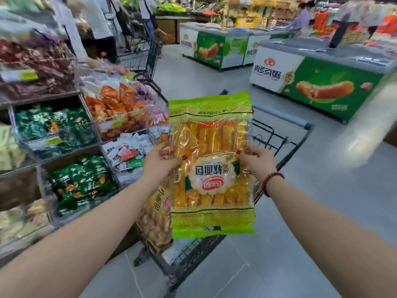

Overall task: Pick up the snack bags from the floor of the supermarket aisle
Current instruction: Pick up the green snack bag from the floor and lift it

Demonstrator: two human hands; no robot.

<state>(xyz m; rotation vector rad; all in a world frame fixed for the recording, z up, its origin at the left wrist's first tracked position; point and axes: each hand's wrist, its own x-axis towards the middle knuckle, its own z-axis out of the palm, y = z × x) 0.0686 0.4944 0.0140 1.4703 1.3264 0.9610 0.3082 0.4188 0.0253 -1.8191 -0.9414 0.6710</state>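
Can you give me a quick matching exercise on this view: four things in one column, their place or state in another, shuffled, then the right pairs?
Things:
1. green-and-yellow plastic bread bag
2. black wire shopping cart
3. green-and-white chest freezer
4. dark red bead bracelet

Places or states:
A. on the right wrist
B. standing across the aisle, at upper right
C. held upside down between the left hand and the right hand
D. directly behind and under the held bag

Pairs: 1-C, 2-D, 3-B, 4-A

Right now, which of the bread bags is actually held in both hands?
The green-edged bread bag, gripped by the left hand and right hand; the other bag stands in the cart, untouched.
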